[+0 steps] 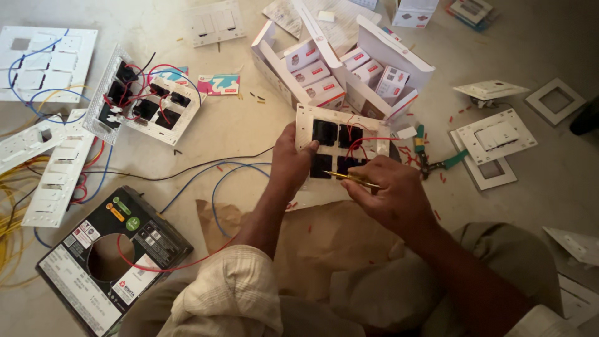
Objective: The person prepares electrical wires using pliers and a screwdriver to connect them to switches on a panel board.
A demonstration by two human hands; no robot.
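Bare concrete floor (pixel 249 134) carries everything we see, scattered with wire offcuts and white plates. Near its middle, we hold a white switch plate (pixel 342 147) turned back-side up, its black switch modules wired with short red wire (pixel 362 142) loops. Our left hand (pixel 292 163) closes on the plate's left edge, thumb over the rim, fingers hidden beneath. Our right hand (pixel 388 195) pinches a thin yellow-handled screwdriver (pixel 353 180), its tip pointing left toward the lower modules; whether the tip touches a terminal we cannot tell.

Just beyond the plate an open white carton (pixel 349 65) holds small boxed modules. Green-handled pliers (pixel 437 163) lie just right of the plate. Toward the left edge of the floor sits another wired plate (pixel 146 100), with more white plates (pixel 47 62) past it, and a dark wire-coil box (pixel 112 256) near our left knee. Blue and red wires trail between them.

We judge the risks as these: the plate is steadied from one side only, so pressure from the screwdriver could tip it and let the tip slip off a screw onto a neighbouring wire or our left thumb. The red loops sit close together, and a snag could pull one loose.
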